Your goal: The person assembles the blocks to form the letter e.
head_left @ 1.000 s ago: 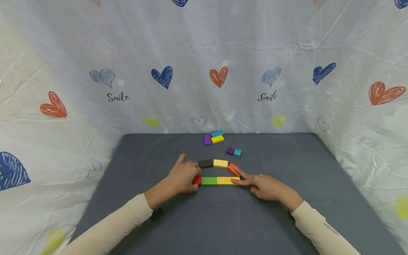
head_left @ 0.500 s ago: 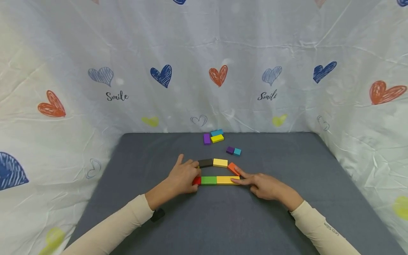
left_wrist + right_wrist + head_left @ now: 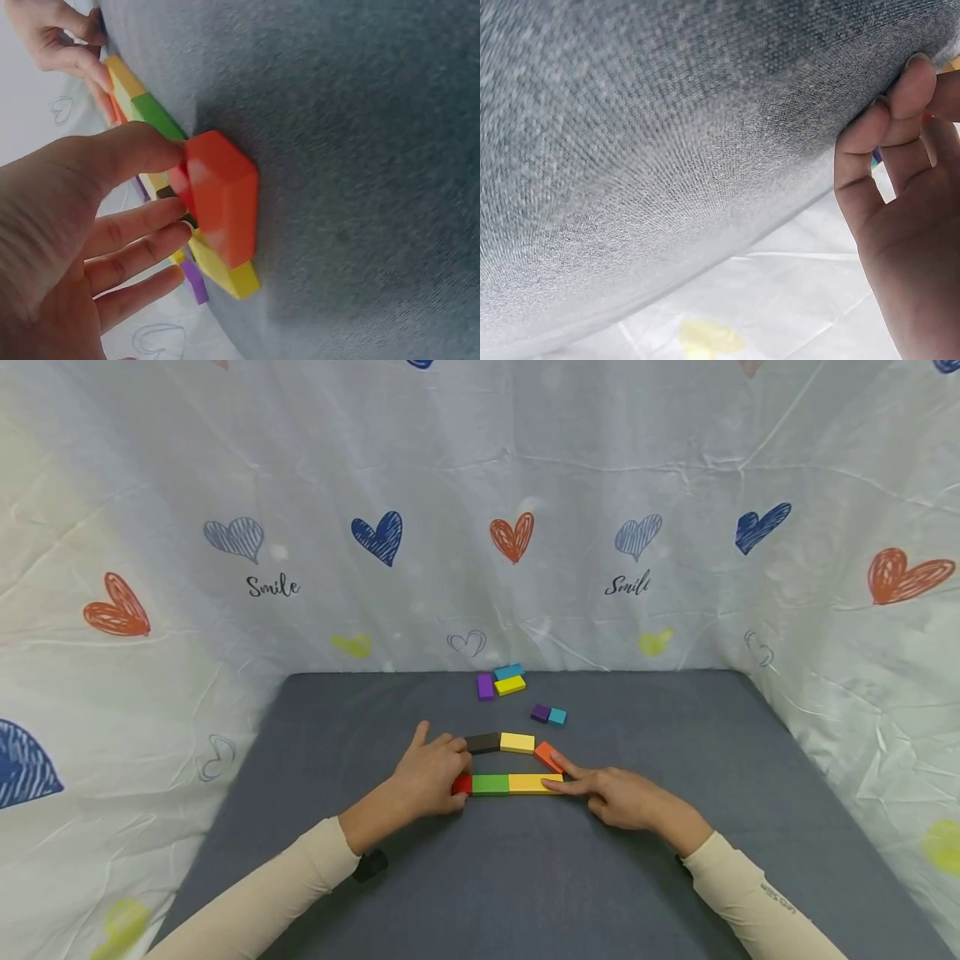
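Note:
My left hand (image 3: 429,777) pinches a red block (image 3: 462,785) at the left end of a straight row, thumb at its near side and fingertips at its far side. An orange-red block (image 3: 221,195) with slanted faces stands at that end, hidden behind the hand in the head view. The row continues with a green block (image 3: 491,785) and a yellow block (image 3: 523,784). Behind it curve a black block (image 3: 483,743), a pale yellow block (image 3: 517,742) and an orange block (image 3: 548,756). My right hand (image 3: 626,797) presses two extended fingertips on the orange and yellow blocks.
Beyond the curve lie a dark purple block (image 3: 540,713) and a turquoise block (image 3: 557,717). Farther back sit a purple block (image 3: 485,687), a blue block (image 3: 508,671) and a bright yellow block (image 3: 510,685). A heart-printed curtain (image 3: 442,593) borders the grey table (image 3: 525,885).
My left thumb and fingers shift slightly at the row's left end. The right hand stays on its two blocks, and the blocks keep nearly the same places.

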`<state>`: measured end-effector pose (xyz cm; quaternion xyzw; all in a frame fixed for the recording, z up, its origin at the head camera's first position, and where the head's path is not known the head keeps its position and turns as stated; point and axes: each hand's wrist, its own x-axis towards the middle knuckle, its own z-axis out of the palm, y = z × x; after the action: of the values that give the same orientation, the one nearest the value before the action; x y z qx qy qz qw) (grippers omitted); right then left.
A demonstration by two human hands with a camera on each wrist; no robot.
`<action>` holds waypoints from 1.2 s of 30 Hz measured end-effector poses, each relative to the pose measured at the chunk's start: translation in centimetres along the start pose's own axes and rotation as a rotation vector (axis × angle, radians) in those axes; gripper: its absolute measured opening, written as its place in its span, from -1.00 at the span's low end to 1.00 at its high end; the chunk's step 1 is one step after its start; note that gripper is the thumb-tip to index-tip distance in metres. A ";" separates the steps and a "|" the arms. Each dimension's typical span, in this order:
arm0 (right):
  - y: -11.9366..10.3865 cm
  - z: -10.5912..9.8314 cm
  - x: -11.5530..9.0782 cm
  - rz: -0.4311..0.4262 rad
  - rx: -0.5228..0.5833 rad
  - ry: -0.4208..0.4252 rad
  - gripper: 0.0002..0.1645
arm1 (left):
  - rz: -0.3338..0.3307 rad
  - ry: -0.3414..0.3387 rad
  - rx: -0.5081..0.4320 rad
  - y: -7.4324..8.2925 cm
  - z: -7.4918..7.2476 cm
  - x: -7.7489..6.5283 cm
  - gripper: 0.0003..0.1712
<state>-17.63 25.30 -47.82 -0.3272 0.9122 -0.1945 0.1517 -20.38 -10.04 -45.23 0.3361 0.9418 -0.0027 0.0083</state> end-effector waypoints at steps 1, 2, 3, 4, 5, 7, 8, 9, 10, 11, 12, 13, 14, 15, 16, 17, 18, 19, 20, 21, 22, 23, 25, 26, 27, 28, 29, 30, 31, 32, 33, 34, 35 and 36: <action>0.0 0.0 0.0 -0.002 0.000 -0.001 -0.05 | -0.004 -0.002 -0.005 0.0 -0.2 0.0 -0.65; 0.0 0.0 0.0 -0.005 0.000 -0.001 -0.04 | -0.008 -0.003 -0.008 -0.1 -0.3 0.0 -0.64; 0.0 0.0 0.0 -0.007 0.001 -0.002 -0.04 | -0.011 -0.002 -0.012 -0.1 -0.5 0.0 -0.64; 0.0 0.0 0.0 -0.010 0.003 -0.002 -0.04 | -0.016 -0.002 -0.016 -0.2 -0.7 0.0 -0.64; 0.0 0.0 0.0 -0.011 0.000 -0.003 -0.04 | -0.022 0.000 -0.020 -0.3 -0.8 0.1 -0.64; 0.0 0.0 0.0 -0.012 -0.004 0.000 -0.05 | -0.035 0.008 -0.027 -0.5 -1.2 0.2 -0.64; 0.0 0.0 0.0 -0.013 -0.005 -0.001 -0.05 | -0.041 0.014 -0.032 -0.5 -1.5 0.2 -0.65; 0.0 0.0 0.0 -0.011 -0.006 -0.003 -0.05 | -0.045 0.024 -0.037 -0.7 -1.7 0.3 -0.66; 0.0 0.0 0.0 -0.010 -0.005 -0.004 -0.04 | -0.049 0.035 -0.040 -0.8 -2.0 0.5 -0.68; 0.0 0.0 0.0 -0.010 -0.007 -0.005 -0.04 | -0.050 0.053 -0.045 -0.9 -2.2 0.7 -0.69; 0.0 0.0 0.0 -0.011 -0.006 -0.005 -0.04 | -0.046 0.071 -0.045 -1.0 -2.4 0.9 -0.69; 0.1 0.0 0.0 -0.013 -0.004 -0.006 -0.04 | -0.043 0.090 -0.044 -1.2 -2.7 1.2 -0.68; 0.1 0.0 0.0 -0.014 -0.004 -0.006 -0.03 | -0.036 0.108 -0.046 -1.3 -2.9 1.5 -0.67; 0.1 0.0 0.0 -0.015 -0.004 -0.005 -0.03 | -0.030 0.128 -0.044 -1.5 -3.1 1.9 -0.66; 0.1 0.0 0.0 -0.016 -0.004 -0.002 -0.04 | -0.025 0.143 -0.042 -1.6 -3.3 2.3 -0.65; 0.1 0.0 0.0 -0.017 -0.005 -0.002 -0.04 | -0.021 0.158 -0.041 -1.7 -3.5 2.7 -0.62; 0.1 0.0 0.0 -0.015 -0.006 0.000 -0.04 | -0.018 0.165 -0.042 -1.8 -3.8 3.1 -0.60; 0.2 0.0 0.0 -0.010 -0.005 0.000 -0.04 | -0.017 0.171 -0.042 -1.9 -4.0 3.5 -0.59; 0.2 0.1 0.0 -0.006 -0.004 0.000 -0.04 | -0.018 0.172 -0.042 -2.0 -4.2 4.0 -0.57; 0.2 0.1 0.1 -0.005 -0.003 0.002 -0.05 | -0.023 0.171 -0.041 -2.1 -4.3 4.5 -0.54; 0.3 0.1 0.0 -0.002 -0.002 0.005 -0.05 | -0.028 0.168 -0.041 -2.2 -4.5 5.1 -0.51; 0.3 0.1 0.0 -0.001 0.002 0.006 -0.05 | -0.034 0.163 -0.047 -2.3 -4.6 5.8 -0.49; 0.3 0.1 0.0 -0.001 0.013 0.009 -0.06 | -0.053 0.145 -0.058 -2.5 -4.7 7.0 -0.43; 0.3 0.1 0.0 -0.005 0.015 0.008 -0.07 | -0.065 0.132 -0.061 -2.6 -4.7 7.6 -0.41; 0.3 0.1 0.0 -0.010 0.019 0.008 -0.07 | -0.076 0.118 -0.068 -2.7 -4.6 8.2 -0.38; 0.3 0.1 0.0 -0.012 0.024 0.008 -0.08 | -0.085 0.102 -0.071 -2.8 -4.5 8.8 -0.36; 0.3 0.2 0.0 -0.014 0.029 0.006 -0.08 | -0.094 0.086 -0.074 -2.9 -4.4 9.4 -0.34; 0.3 0.2 0.0 -0.016 0.028 0.006 -0.08 | -0.102 0.069 -0.072 -3.1 -4.3 9.9 -0.32; 0.3 0.2 0.0 -0.018 0.027 0.007 -0.07 | -0.110 0.053 -0.071 -3.2 -4.1 10.4 -0.31; 0.3 0.2 0.0 -0.019 0.026 0.008 -0.07 | -0.115 0.039 -0.075 -3.4 -4.0 10.9 -0.29; 0.3 0.2 0.0 -0.017 0.026 0.008 -0.07 | -0.122 0.028 -0.082 -3.6 -3.9 11.3 -0.29; 0.3 0.2 0.0 -0.015 0.024 0.007 -0.06 | -0.130 0.018 -0.085 -3.8 -3.7 11.8 -0.28; 0.3 0.2 0.0 -0.013 0.021 0.002 -0.06 | -0.139 0.009 -0.090 -3.9 -3.5 12.2 -0.28; 0.3 0.1 0.0 -0.012 0.019 -0.002 -0.06 | -0.148 0.002 -0.094 -4.1 -3.3 12.5 -0.28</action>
<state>-17.73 25.47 -48.07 -0.3312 0.9083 -0.2037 0.1544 -32.75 -5.26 -42.14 0.2648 0.9632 0.0412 0.0227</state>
